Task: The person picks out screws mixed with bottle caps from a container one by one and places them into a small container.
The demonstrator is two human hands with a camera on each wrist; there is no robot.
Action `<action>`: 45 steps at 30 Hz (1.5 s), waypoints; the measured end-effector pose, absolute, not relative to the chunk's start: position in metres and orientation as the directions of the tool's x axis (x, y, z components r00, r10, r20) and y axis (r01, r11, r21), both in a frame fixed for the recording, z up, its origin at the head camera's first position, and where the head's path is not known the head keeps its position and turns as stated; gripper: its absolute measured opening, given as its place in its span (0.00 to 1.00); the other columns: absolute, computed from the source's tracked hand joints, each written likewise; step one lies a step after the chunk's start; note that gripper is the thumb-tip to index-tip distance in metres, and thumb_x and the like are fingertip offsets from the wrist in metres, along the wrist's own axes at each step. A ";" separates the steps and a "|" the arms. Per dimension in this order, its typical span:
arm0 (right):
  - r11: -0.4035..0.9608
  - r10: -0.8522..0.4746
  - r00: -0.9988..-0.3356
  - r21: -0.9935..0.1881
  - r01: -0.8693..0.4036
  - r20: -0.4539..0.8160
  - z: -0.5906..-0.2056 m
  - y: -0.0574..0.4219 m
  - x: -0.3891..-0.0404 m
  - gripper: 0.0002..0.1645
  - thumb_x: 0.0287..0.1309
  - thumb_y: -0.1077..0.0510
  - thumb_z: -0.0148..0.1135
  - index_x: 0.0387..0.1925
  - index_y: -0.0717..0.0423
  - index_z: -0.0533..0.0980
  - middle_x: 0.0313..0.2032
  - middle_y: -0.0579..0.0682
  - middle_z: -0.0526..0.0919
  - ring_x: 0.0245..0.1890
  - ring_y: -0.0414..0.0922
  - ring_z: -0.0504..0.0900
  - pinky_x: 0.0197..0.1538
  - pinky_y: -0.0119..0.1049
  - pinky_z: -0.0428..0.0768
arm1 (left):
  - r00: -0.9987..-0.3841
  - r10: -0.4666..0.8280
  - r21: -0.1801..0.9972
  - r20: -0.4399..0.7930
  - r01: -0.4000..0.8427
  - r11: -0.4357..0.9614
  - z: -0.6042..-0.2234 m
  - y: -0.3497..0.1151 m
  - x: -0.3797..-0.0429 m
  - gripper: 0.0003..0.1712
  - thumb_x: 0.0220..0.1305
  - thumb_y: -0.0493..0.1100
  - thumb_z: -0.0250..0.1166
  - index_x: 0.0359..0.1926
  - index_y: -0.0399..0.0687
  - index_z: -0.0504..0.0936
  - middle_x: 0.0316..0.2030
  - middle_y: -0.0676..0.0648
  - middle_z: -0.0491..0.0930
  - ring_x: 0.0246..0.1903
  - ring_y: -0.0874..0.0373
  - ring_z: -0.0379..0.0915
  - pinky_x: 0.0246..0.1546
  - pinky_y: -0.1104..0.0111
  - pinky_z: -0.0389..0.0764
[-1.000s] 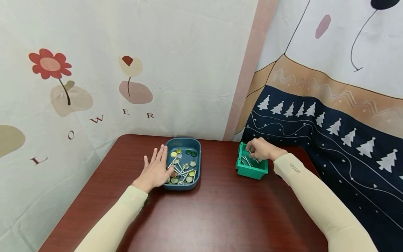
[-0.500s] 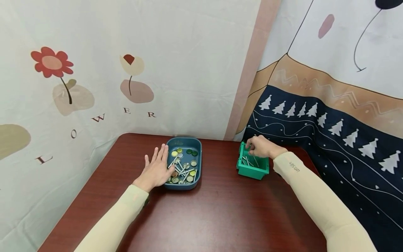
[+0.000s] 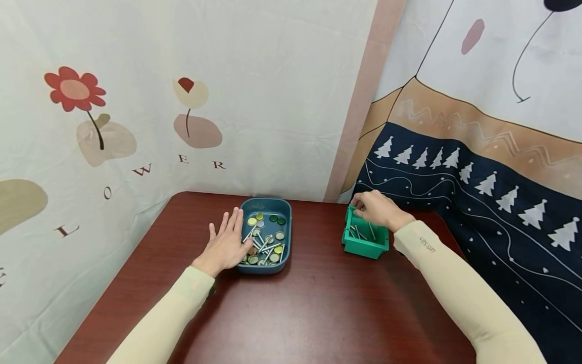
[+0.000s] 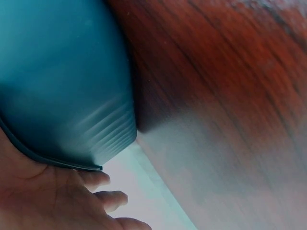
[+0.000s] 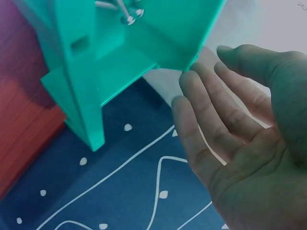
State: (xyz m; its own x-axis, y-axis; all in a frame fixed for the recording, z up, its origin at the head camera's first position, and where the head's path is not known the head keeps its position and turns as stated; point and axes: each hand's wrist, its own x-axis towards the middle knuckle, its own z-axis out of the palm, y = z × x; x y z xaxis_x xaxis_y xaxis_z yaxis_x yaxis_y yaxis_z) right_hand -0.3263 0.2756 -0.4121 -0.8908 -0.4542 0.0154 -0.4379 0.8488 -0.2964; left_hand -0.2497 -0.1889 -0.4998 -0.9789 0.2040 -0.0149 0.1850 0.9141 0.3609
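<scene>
My left hand (image 3: 223,247) lies against the left side of a blue tray (image 3: 287,237), fingers straight and thumb over the rim. In the left wrist view the palm touches the tray's edge (image 4: 53,163). Inside the tray are several bottle caps (image 3: 279,235) and long silver screws (image 3: 271,247). My right hand (image 3: 379,208) is over the far edge of a green bin (image 3: 364,248) holding several screws (image 3: 356,232). In the right wrist view the hand's fingers (image 5: 211,108) are loosely bent by the bin's rim, and nothing is between them.
Both containers stand on a dark red wooden table (image 3: 309,303), with a gap between them. A white printed cloth (image 3: 273,101) hangs right behind the table. A navy cloth with trees (image 3: 454,202) hangs along the right side.
My right hand has risen out of the green bin and moved back to its far edge. Screws at its fingertips a second ago now lie in the bin. The left hand stays put.
</scene>
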 end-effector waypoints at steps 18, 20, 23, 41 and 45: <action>0.792 -0.507 -0.850 -0.312 -0.526 0.146 -0.421 0.233 -0.309 0.18 0.82 0.54 0.72 0.66 0.53 0.89 0.65 0.57 0.91 0.62 0.57 0.91 0.63 0.55 0.93 | -0.978 0.207 0.362 -0.011 0.189 0.913 -0.500 -0.187 -0.252 0.55 0.90 0.58 0.56 0.97 0.38 0.37 0.97 0.36 0.32 0.96 0.28 0.29 0.88 0.18 0.36; 0.788 -0.513 -0.846 -0.310 -0.532 0.147 -0.421 0.227 -0.307 0.19 0.82 0.54 0.72 0.67 0.52 0.88 0.65 0.57 0.90 0.61 0.56 0.91 0.63 0.55 0.93 | -0.978 0.209 0.360 -0.011 0.191 0.913 -0.500 -0.188 -0.253 0.55 0.90 0.58 0.56 0.97 0.38 0.37 0.97 0.36 0.32 0.96 0.28 0.29 0.88 0.18 0.36; 0.779 -0.526 -0.839 -0.315 -0.541 0.141 -0.422 0.218 -0.304 0.19 0.82 0.53 0.72 0.68 0.52 0.88 0.66 0.58 0.90 0.59 0.55 0.91 0.63 0.55 0.93 | -0.978 0.210 0.362 -0.012 0.192 0.912 -0.500 -0.188 -0.253 0.55 0.90 0.58 0.55 0.97 0.38 0.37 0.97 0.37 0.32 0.96 0.28 0.28 0.88 0.18 0.36; 0.727 -0.630 -0.772 -0.289 -0.623 0.078 -0.433 0.156 -0.298 0.23 0.82 0.51 0.73 0.71 0.52 0.87 0.68 0.54 0.87 0.64 0.52 0.87 0.71 0.50 0.90 | -0.979 0.204 0.367 -0.021 0.183 0.912 -0.498 -0.188 -0.251 0.55 0.90 0.58 0.55 0.97 0.38 0.36 0.97 0.36 0.32 0.96 0.28 0.29 0.88 0.18 0.35; 0.706 -0.664 -0.745 -0.277 -0.652 0.059 -0.433 0.143 -0.296 0.24 0.83 0.51 0.73 0.73 0.50 0.86 0.69 0.53 0.86 0.63 0.50 0.86 0.70 0.49 0.90 | -0.978 0.208 0.366 -0.020 0.186 0.912 -0.498 -0.188 -0.250 0.55 0.90 0.58 0.55 0.96 0.38 0.36 0.97 0.36 0.32 0.96 0.28 0.28 0.88 0.18 0.35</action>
